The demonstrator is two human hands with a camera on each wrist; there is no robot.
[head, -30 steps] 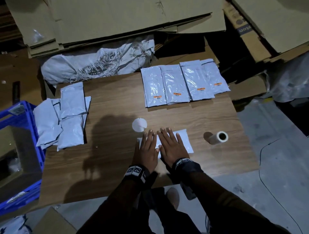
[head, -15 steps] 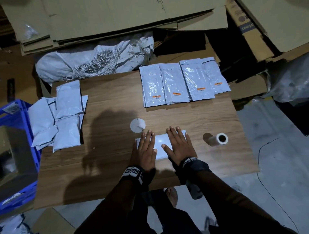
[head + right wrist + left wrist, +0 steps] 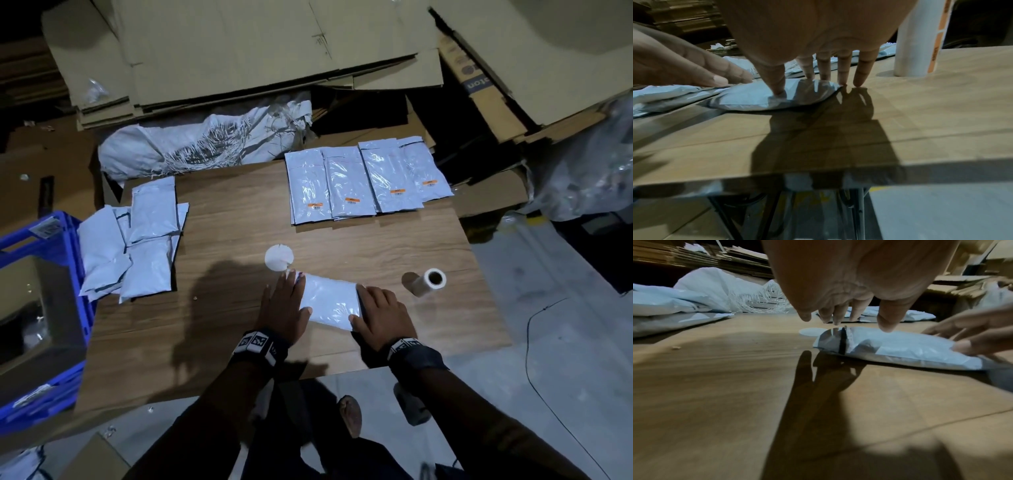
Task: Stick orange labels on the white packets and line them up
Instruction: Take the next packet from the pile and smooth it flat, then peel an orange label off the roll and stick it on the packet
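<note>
A white packet (image 3: 330, 301) lies flat near the table's front edge between my two hands. My left hand (image 3: 282, 301) lies flat over its left end, fingers straight (image 3: 885, 322). My right hand (image 3: 378, 313) presses its right end with straight fingers, thumb on the packet (image 3: 780, 92). Several labelled packets (image 3: 363, 181) lie in a row at the back right, each with an orange label (image 3: 397, 191). A pile of unlabelled packets (image 3: 137, 240) sits at the left. The label roll (image 3: 428, 281) stands to the right of my right hand.
A round white paper disc (image 3: 279, 257) lies just beyond the left fingertips. A blue crate (image 3: 44, 308) stands left of the wooden table (image 3: 239, 212). Flattened cardboard (image 3: 274, 51) and a white sack (image 3: 205, 140) lie behind it.
Both hands slid apart from the packet's middle to its two ends, smoothing it. The packet now lies slightly turned, its right end nearer me.
</note>
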